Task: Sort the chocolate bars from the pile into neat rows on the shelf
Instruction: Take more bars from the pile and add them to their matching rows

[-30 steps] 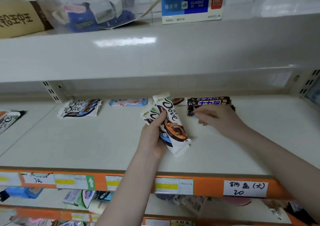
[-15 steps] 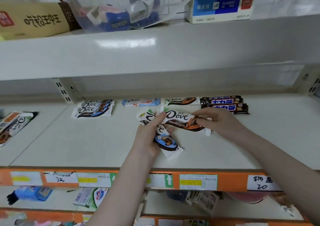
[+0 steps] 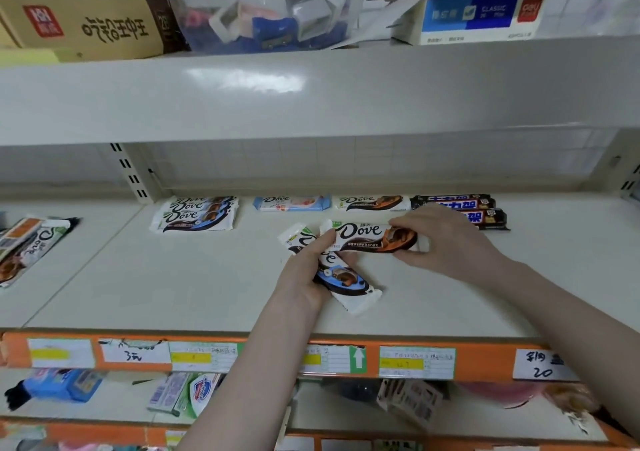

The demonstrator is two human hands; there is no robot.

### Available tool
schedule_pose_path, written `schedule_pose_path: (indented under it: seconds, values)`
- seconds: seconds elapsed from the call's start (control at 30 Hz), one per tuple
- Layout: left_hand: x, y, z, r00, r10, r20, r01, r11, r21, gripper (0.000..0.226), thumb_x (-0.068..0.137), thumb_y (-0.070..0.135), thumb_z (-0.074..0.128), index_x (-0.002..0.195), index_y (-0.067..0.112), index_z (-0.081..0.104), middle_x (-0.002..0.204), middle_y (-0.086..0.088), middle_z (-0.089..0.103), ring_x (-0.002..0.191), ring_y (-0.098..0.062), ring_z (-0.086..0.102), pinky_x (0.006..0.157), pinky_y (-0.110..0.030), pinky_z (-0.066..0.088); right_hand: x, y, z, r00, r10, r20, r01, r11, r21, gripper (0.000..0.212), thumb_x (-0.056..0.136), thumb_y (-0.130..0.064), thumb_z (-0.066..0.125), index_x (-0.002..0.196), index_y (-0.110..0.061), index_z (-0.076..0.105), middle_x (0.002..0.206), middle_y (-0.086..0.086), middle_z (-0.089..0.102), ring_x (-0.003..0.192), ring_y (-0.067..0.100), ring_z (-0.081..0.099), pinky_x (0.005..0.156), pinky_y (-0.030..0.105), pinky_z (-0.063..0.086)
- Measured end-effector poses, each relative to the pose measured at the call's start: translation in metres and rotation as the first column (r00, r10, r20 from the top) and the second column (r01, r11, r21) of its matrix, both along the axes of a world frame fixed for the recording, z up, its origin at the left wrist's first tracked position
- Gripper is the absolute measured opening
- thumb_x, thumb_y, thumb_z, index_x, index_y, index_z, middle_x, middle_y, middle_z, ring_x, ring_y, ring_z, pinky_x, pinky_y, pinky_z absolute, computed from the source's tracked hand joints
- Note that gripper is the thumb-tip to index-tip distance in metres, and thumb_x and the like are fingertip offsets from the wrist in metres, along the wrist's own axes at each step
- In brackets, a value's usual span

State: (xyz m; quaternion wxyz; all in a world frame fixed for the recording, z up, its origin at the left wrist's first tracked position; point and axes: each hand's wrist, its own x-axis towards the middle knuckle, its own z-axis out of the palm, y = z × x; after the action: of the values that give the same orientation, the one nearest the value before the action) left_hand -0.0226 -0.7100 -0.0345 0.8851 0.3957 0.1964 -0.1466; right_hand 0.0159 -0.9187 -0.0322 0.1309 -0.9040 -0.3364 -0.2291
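Note:
My left hand (image 3: 304, 270) grips a white Dove bar with a blue end (image 3: 343, 277), with another bar's end under it, low over the cream shelf (image 3: 173, 277). My right hand (image 3: 446, 243) pinches the right end of an orange Dove bar (image 3: 367, 236) held level; my left thumb touches its left end. Along the back lie a stack of blue Dove bars (image 3: 197, 213), a light-blue Dove bar (image 3: 292, 202), an orange Dove bar (image 3: 372, 202) and two dark bars (image 3: 457, 203).
More Dove bars (image 3: 27, 246) lie in a loose pile at the far left. The upper shelf (image 3: 311, 90) overhangs, bearing a cardboard box, a plastic bag and a blue box. An orange price strip (image 3: 263, 357) edges the shelf front; goods sit below.
My right hand left the dark bars, took the orange Dove bar off my left hand's bundle and turned it level. The view has shifted slightly right.

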Motion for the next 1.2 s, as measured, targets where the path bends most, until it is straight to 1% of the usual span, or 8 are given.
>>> schedule_pose_path:
  seconds: [0.13,0.23,0.47,0.6,0.73,0.83,1.0,1.2]
  values:
    - [0.006,0.005,-0.002,0.998,0.061,0.034,-0.058,0.994,-0.088,0.017,0.09,0.011,0.055,0.075,0.005,0.059,0.056,-0.01,0.062,0.043,-0.02,0.06,0.048,-0.024,0.052,0.021,-0.001,0.007,0.995,-0.035,0.091,0.035,0.999,0.0,0.033,0.066,-0.02,0.078,0.096,-0.012,0.07,0.086,0.002,0.073,0.077,0.023,0.067,0.072,0.028,0.05]
    - [0.009,0.011,-0.006,0.994,0.1,0.043,-0.093,0.983,-0.156,0.025,0.09,0.009,0.053,0.066,0.007,0.053,0.059,-0.009,0.056,0.045,-0.021,0.058,0.057,-0.028,0.051,0.035,-0.002,0.006,0.987,-0.112,0.115,0.11,0.994,0.028,0.023,0.073,-0.03,0.067,0.093,-0.018,0.07,0.078,0.0,0.071,0.071,0.025,0.063,0.061,0.025,0.046]
    - [0.01,0.013,-0.012,0.993,0.095,0.066,-0.083,0.984,-0.16,0.018,0.09,0.007,0.054,0.072,0.009,0.056,0.063,-0.007,0.061,0.055,-0.016,0.063,0.059,-0.031,0.058,0.064,0.0,-0.003,0.991,-0.131,0.028,0.133,0.989,-0.063,0.019,0.074,-0.024,0.072,0.09,-0.015,0.067,0.078,0.006,0.07,0.074,0.029,0.062,0.061,0.029,0.043]
    - [0.01,0.014,-0.012,0.993,0.081,0.085,-0.069,0.989,-0.133,0.015,0.09,0.008,0.054,0.075,0.01,0.055,0.062,-0.006,0.064,0.054,-0.015,0.066,0.07,-0.034,0.056,0.07,0.004,-0.003,0.988,-0.153,0.005,0.152,0.982,-0.111,0.021,0.08,-0.03,0.066,0.095,-0.016,0.067,0.084,0.006,0.071,0.08,0.028,0.063,0.06,0.029,0.04]
    - [0.009,0.014,-0.013,0.994,0.068,0.09,-0.055,0.989,-0.139,0.014,0.09,0.009,0.055,0.076,0.01,0.057,0.064,-0.006,0.065,0.056,-0.015,0.067,0.071,-0.034,0.057,0.076,0.003,-0.007,0.986,-0.168,0.003,0.167,0.978,-0.124,0.029,0.082,-0.032,0.065,0.107,-0.017,0.066,0.093,0.011,0.072,0.086,0.029,0.065,0.065,0.031,0.043]
    - [0.01,0.014,-0.014,0.994,0.069,0.083,-0.056,0.987,-0.148,0.013,0.089,0.009,0.056,0.077,0.009,0.058,0.065,-0.006,0.066,0.058,-0.015,0.067,0.073,-0.034,0.056,0.083,0.001,-0.01,0.984,-0.17,-0.059,0.156,0.97,-0.188,0.036,0.085,-0.036,0.059,0.119,-0.023,0.06,0.105,0.007,0.07,0.093,0.027,0.063,0.072,0.031,0.045]
    - [0.01,0.013,-0.013,0.993,0.095,0.07,-0.083,0.984,-0.157,0.011,0.089,0.011,0.057,0.078,0.008,0.059,0.067,-0.008,0.067,0.06,-0.016,0.067,0.078,-0.036,0.055,0.09,0.003,-0.012,0.975,-0.19,-0.113,0.163,0.963,-0.214,0.041,0.088,-0.034,0.055,0.126,-0.019,0.054,0.119,0.006,0.064,0.106,0.025,0.059,0.08,0.029,0.041]
    - [0.008,0.016,-0.013,0.987,0.147,0.069,-0.123,0.954,-0.272,0.035,0.092,0.039,0.049,0.09,0.006,0.06,0.084,-0.014,0.065,0.083,-0.025,0.063,0.077,-0.041,0.05,0.09,0.005,-0.016,0.965,-0.224,-0.138,0.193,0.959,-0.207,0.041,0.089,-0.031,0.054,0.127,-0.017,0.052,0.121,0.009,0.062,0.109,0.029,0.055,0.086,0.034,0.042]
